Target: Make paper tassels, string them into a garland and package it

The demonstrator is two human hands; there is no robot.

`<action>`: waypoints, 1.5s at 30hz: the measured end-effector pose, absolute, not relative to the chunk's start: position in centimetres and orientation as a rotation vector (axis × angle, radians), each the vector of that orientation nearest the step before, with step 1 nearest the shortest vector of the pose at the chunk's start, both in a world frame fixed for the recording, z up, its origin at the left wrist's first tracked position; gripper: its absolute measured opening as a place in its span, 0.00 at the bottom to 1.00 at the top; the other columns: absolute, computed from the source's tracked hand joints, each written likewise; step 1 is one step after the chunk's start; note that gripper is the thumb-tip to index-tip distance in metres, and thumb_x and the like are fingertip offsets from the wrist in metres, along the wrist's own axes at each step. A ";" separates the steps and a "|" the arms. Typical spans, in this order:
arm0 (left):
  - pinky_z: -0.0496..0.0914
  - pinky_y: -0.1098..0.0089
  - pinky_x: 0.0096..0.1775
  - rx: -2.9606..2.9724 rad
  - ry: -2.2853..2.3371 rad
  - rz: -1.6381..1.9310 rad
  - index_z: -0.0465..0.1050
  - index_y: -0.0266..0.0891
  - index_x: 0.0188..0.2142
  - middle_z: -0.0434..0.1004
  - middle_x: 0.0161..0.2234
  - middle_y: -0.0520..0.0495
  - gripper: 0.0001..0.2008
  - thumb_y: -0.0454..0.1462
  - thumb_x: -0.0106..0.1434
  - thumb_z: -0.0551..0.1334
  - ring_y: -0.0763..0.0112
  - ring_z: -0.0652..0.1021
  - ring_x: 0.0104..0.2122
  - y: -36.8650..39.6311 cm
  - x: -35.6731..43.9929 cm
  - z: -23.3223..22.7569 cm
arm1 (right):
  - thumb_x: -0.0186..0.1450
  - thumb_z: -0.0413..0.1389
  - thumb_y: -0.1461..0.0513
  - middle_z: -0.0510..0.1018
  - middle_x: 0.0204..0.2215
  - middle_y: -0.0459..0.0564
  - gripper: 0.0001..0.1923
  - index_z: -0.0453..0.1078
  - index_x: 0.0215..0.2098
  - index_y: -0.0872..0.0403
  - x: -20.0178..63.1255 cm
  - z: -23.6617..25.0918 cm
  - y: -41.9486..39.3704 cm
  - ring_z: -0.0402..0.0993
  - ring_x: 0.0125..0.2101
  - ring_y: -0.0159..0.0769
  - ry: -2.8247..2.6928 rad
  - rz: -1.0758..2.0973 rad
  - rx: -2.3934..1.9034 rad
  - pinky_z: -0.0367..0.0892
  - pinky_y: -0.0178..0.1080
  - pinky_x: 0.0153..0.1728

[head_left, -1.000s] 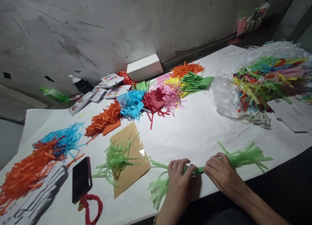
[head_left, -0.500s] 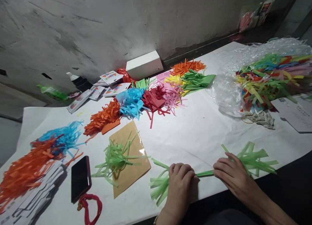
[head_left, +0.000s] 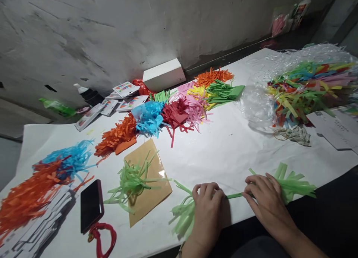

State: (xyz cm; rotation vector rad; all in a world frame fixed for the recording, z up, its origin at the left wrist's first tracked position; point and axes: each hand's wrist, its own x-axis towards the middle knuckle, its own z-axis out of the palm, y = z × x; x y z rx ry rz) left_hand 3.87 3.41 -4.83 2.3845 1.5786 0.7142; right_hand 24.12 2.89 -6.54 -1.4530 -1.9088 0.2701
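Hands shifted slightly; green paper fringe [head_left: 291, 183] rolled middle pinched between both hands' fingers [head_left: 215, 192].

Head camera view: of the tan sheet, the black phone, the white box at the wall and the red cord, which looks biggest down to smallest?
1. tan sheet
2. black phone and white box: look alike; the box sits farther off, so unsure
3. red cord
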 end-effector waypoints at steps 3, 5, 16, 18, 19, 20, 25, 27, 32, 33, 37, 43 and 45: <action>0.56 0.53 0.54 2.555 1.365 0.542 0.73 0.43 0.43 0.78 0.40 0.50 0.11 0.27 0.65 0.63 0.62 0.74 0.41 3.3 3.4 -4.8 | 0.72 0.46 0.70 0.76 0.35 0.45 0.15 0.71 0.36 0.50 24.0 -6.6 2.8 0.73 0.44 0.38 -2.018 0.272 -1.270 0.47 0.55 0.64; 0.55 0.52 0.55 2.640 1.312 0.414 0.73 0.42 0.44 0.79 0.39 0.49 0.10 0.28 0.66 0.62 0.61 0.74 0.41 3.3 3.4 -4.7 | 0.71 0.44 0.71 0.76 0.34 0.45 0.17 0.71 0.37 0.51 23.9 -6.6 2.8 0.73 0.43 0.38 -2.089 0.231 -1.175 0.48 0.55 0.64; 0.67 0.64 0.44 1.968 1.322 0.609 0.81 0.40 0.41 0.83 0.38 0.45 0.09 0.34 0.70 0.59 0.64 0.79 0.39 3.6 3.9 -3.1 | 0.75 0.43 0.70 0.80 0.33 0.49 0.17 0.74 0.41 0.57 24.0 -4.7 4.0 0.73 0.41 0.38 -2.232 -0.057 -0.869 0.53 0.55 0.62; 0.68 0.66 0.43 1.442 1.184 0.672 0.82 0.38 0.41 0.84 0.37 0.43 0.11 0.41 0.70 0.62 0.64 0.79 0.39 2.9 4.1 -1.7 | 0.75 0.44 0.70 0.81 0.36 0.52 0.16 0.74 0.45 0.59 24.5 -3.1 3.7 0.73 0.44 0.41 -2.191 -0.061 -0.776 0.52 0.55 0.62; 0.68 0.67 0.42 1.200 1.108 0.689 0.83 0.37 0.38 0.84 0.35 0.42 0.13 0.44 0.67 0.65 0.64 0.79 0.37 2.6 4.3 -1.1 | 0.75 0.43 0.70 0.81 0.36 0.53 0.17 0.74 0.45 0.61 24.7 -2.3 3.5 0.74 0.45 0.41 -2.178 -0.055 -0.744 0.53 0.54 0.61; 0.68 0.68 0.40 1.014 1.046 0.698 0.83 0.35 0.35 0.83 0.31 0.43 0.14 0.46 0.63 0.69 0.66 0.78 0.34 2.4 4.6 -0.6 | 0.75 0.42 0.70 0.81 0.36 0.53 0.17 0.74 0.45 0.61 24.8 -1.6 3.4 0.74 0.45 0.41 -2.168 -0.044 -0.722 0.54 0.54 0.61; 0.65 0.72 0.36 0.689 0.860 0.818 0.80 0.34 0.26 0.77 0.24 0.49 0.15 0.44 0.51 0.78 0.73 0.73 0.28 2.2 6.1 -0.1 | 0.70 0.50 0.72 0.79 0.31 0.46 0.12 0.71 0.46 0.55 24.7 0.4 2.9 0.75 0.33 0.32 -2.032 0.249 -0.758 0.63 0.47 0.56; 0.66 0.72 0.37 0.725 0.848 0.919 0.81 0.36 0.25 0.76 0.26 0.50 0.14 0.43 0.50 0.78 0.72 0.73 0.30 2.3 6.6 -0.3 | 0.69 0.53 0.72 0.78 0.31 0.46 0.12 0.70 0.47 0.54 24.4 0.5 2.6 0.76 0.32 0.32 -1.928 0.375 -0.778 0.69 0.45 0.52; 0.67 0.71 0.34 1.112 1.000 0.985 0.81 0.38 0.24 0.75 0.24 0.48 0.17 0.48 0.61 0.70 0.70 0.73 0.28 2.5 6.9 -0.3 | 0.69 0.57 0.69 0.79 0.33 0.49 0.11 0.72 0.48 0.53 24.1 -0.3 1.8 0.79 0.38 0.37 -1.764 0.418 -0.868 0.76 0.42 0.48; 0.68 0.70 0.34 1.223 1.013 0.953 0.81 0.38 0.24 0.76 0.24 0.47 0.19 0.48 0.65 0.67 0.69 0.74 0.28 2.6 6.8 0.0 | 0.68 0.57 0.71 0.79 0.33 0.48 0.12 0.72 0.48 0.52 24.1 -0.4 1.7 0.79 0.37 0.36 -1.749 0.397 -0.866 0.76 0.42 0.48; 0.71 0.71 0.34 1.653 1.016 0.975 0.82 0.40 0.35 0.81 0.28 0.44 0.10 0.43 0.67 0.66 0.68 0.78 0.28 3.8 6.3 0.9 | 0.65 0.53 0.76 0.78 0.30 0.46 0.20 0.71 0.52 0.54 24.6 -0.4 2.3 0.77 0.30 0.32 -1.772 0.249 -0.813 0.75 0.42 0.48; 0.72 0.74 0.31 2.071 0.831 0.945 0.78 0.40 0.36 0.79 0.31 0.42 0.07 0.36 0.69 0.61 0.70 0.78 0.28 6.6 7.2 0.6 | 0.73 0.51 0.63 0.76 0.30 0.44 0.06 0.70 0.42 0.49 26.0 -0.5 3.0 0.76 0.32 0.33 -1.727 0.611 -1.016 0.74 0.32 0.37; 0.70 0.74 0.29 2.116 0.786 0.932 0.77 0.40 0.34 0.78 0.29 0.42 0.10 0.40 0.70 0.61 0.70 0.77 0.27 7.9 8.4 1.0 | 0.74 0.49 0.52 0.71 0.26 0.43 0.17 0.66 0.30 0.50 26.8 -1.2 3.0 0.72 0.27 0.31 -1.597 0.995 -1.137 0.70 0.30 0.28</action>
